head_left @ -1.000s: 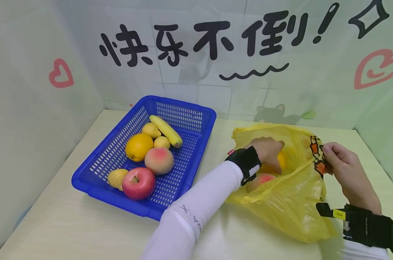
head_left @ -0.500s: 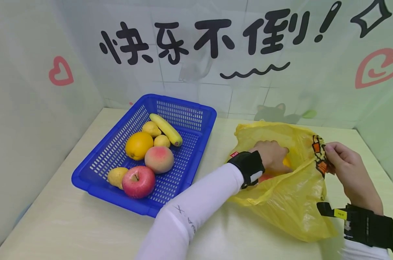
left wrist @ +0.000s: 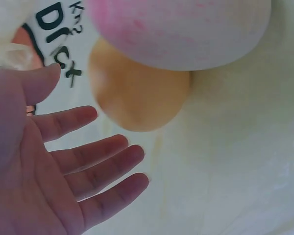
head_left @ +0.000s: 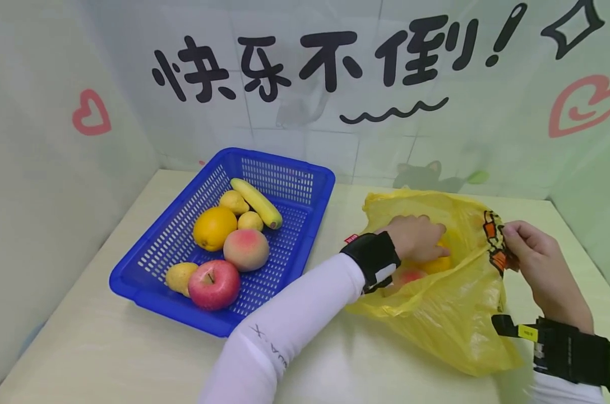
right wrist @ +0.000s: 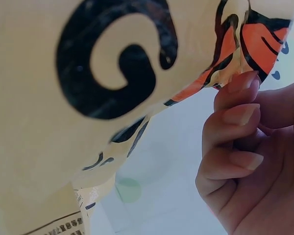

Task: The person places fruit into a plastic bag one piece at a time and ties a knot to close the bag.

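Observation:
My left hand point(head_left: 415, 238) reaches inside a yellow plastic bag point(head_left: 451, 331). In the left wrist view its fingers point(left wrist: 108, 164) are extended and spread, apart from the orange point(left wrist: 137, 93) beside them. A pink-tinged peach point(left wrist: 186, 34) partly covers that orange. In the head view, the hand overlaps the orange point(head_left: 436, 265), and the peach point(head_left: 408, 278) sits near the wrist, partly hidden by the bag's edge. My right hand point(head_left: 547, 264) pinches the bag's right rim between thumb and curled fingers, as the right wrist view also shows at the printed plastic point(right wrist: 264, 44).
Left of the bag stands a blue slotted basket point(head_left: 305, 247). Inside lie an apple point(head_left: 214, 285), a peach point(head_left: 246, 249), an orange point(head_left: 215, 228), a banana-like yellow fruit point(head_left: 256, 203) and several small yellow fruits point(head_left: 234, 202). A printed wall sheet point(head_left: 295, 112) rises behind the table point(head_left: 108, 348).
My left hand dipped further right into the bag, then drew slightly back left; more of the orange and peach shows beneath it. My right hand keeps its hold on the rim.

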Available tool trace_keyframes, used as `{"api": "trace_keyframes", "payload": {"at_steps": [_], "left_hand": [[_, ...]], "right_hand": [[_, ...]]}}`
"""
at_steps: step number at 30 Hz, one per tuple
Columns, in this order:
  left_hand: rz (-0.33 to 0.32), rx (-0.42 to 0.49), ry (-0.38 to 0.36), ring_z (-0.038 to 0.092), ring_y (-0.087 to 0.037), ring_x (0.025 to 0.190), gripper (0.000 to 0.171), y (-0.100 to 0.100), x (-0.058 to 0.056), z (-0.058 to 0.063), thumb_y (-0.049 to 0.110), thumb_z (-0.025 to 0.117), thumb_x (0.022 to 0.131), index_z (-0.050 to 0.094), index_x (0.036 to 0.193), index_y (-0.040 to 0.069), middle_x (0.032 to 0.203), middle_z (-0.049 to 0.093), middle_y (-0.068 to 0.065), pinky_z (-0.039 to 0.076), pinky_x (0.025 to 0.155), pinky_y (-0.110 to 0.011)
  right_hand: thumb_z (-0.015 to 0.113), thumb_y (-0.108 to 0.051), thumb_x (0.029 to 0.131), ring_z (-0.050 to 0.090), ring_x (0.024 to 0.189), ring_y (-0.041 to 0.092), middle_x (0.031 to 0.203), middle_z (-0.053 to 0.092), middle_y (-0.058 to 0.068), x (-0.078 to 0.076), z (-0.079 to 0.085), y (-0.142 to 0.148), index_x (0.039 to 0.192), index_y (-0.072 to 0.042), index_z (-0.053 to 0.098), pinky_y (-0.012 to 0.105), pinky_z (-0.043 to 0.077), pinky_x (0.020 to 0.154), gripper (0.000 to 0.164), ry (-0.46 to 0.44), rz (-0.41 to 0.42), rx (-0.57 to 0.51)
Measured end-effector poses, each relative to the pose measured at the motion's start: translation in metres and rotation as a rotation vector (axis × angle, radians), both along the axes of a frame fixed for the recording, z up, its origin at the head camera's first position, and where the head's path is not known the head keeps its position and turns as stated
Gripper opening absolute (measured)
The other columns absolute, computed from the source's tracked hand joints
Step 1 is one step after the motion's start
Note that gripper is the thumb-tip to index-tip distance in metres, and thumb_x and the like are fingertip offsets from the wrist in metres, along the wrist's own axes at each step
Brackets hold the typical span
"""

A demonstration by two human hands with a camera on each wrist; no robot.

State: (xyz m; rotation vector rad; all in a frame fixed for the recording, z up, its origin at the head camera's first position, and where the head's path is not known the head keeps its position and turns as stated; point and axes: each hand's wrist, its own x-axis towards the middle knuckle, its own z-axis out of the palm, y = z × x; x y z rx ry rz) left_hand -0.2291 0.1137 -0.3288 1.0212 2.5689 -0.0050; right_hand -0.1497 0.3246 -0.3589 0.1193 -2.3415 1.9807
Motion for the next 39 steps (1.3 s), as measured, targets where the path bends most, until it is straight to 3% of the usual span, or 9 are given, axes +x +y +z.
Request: {"api": "trace_keyframes", "payload": {"at_steps": [4, 7, 13, 16, 24, 28, 33, 39], "left_hand": [[-0.015, 0.004, -0.044, 0.052, -0.009, 0.128, 0.048, -0.004, 0.006, 0.009, 0.053, 0.040, 0.102, 0.042, 0.145, 0.033, 0.142, 0.052, 0.011, 0.045, 0.104, -0.029], [-0.063, 0.024, -0.049, 0.055, -0.007, 0.120, 0.042, -0.012, 0.011, 0.016, 0.050, 0.041, 0.103, 0.046, 0.140, 0.030, 0.133, 0.055, 0.009, 0.047, 0.098, -0.026], [-0.236, 0.108, -0.003, 0.051, -0.006, 0.112, 0.041, -0.036, 0.023, 0.026, 0.044, 0.045, 0.103, 0.052, 0.138, 0.025, 0.129, 0.056, 0.007, 0.043, 0.099, -0.020], [-0.278, 0.139, 0.003, 0.050, -0.006, 0.113, 0.041, -0.048, 0.030, 0.034, 0.044, 0.043, 0.104, 0.052, 0.138, 0.024, 0.129, 0.056, 0.007, 0.042, 0.101, -0.020], [-0.382, 0.164, 0.100, 0.052, -0.009, 0.110, 0.042, -0.089, 0.061, 0.066, 0.040, 0.043, 0.104, 0.050, 0.141, 0.021, 0.127, 0.057, 0.005, 0.043, 0.098, -0.021], [-0.349, 0.248, 0.100, 0.055, -0.009, 0.112, 0.042, -0.114, 0.069, 0.081, 0.041, 0.045, 0.104, 0.053, 0.139, 0.020, 0.130, 0.058, 0.004, 0.046, 0.097, -0.021], [-0.268, 0.359, 0.122, 0.054, -0.011, 0.124, 0.043, -0.144, 0.068, 0.098, 0.042, 0.049, 0.102, 0.054, 0.139, 0.020, 0.138, 0.056, 0.002, 0.045, 0.105, -0.025], [-0.110, 0.432, 0.186, 0.054, -0.016, 0.128, 0.043, -0.189, 0.065, 0.111, 0.041, 0.049, 0.102, 0.054, 0.139, 0.019, 0.140, 0.056, 0.000, 0.045, 0.109, -0.035]], "right_hand": [[0.046, -0.022, 0.104, 0.050, 0.067, 0.009, 0.080, 0.056, -0.007, 0.000, -0.001, 0.001, 0.100, -0.013, 0.060, 0.021, 0.041, 0.059, 0.018, -0.009, 0.010, 0.003], [0.046, -0.021, 0.104, 0.051, 0.068, 0.009, 0.081, 0.057, -0.007, 0.001, -0.001, 0.001, 0.100, -0.012, 0.060, 0.020, 0.043, 0.060, 0.018, -0.002, 0.022, -0.006], [0.046, -0.023, 0.104, 0.046, 0.064, 0.011, 0.074, 0.052, -0.005, 0.000, -0.003, 0.001, 0.098, -0.012, 0.059, 0.025, 0.036, 0.056, 0.018, 0.016, 0.024, -0.002], [0.046, -0.024, 0.104, 0.044, 0.063, 0.013, 0.073, 0.050, -0.005, 0.001, -0.004, 0.001, 0.098, -0.011, 0.058, 0.027, 0.034, 0.056, 0.019, 0.018, 0.027, 0.008], [0.046, -0.027, 0.104, 0.042, 0.063, 0.014, 0.072, 0.048, -0.004, 0.003, -0.001, 0.001, 0.098, -0.012, 0.057, 0.030, 0.030, 0.056, 0.020, 0.015, 0.005, 0.048], [0.045, -0.026, 0.104, 0.041, 0.062, 0.015, 0.071, 0.047, -0.004, 0.001, 0.001, 0.000, 0.097, -0.012, 0.057, 0.031, 0.027, 0.056, 0.020, 0.018, 0.007, 0.056], [0.045, -0.025, 0.105, 0.040, 0.062, 0.015, 0.071, 0.047, -0.004, 0.002, 0.001, 0.000, 0.097, -0.013, 0.057, 0.030, 0.027, 0.056, 0.019, 0.014, 0.004, 0.058], [0.045, -0.025, 0.104, 0.041, 0.063, 0.014, 0.072, 0.048, -0.004, 0.003, 0.000, 0.001, 0.097, -0.012, 0.057, 0.031, 0.028, 0.056, 0.019, 0.022, 0.008, 0.043]]}}
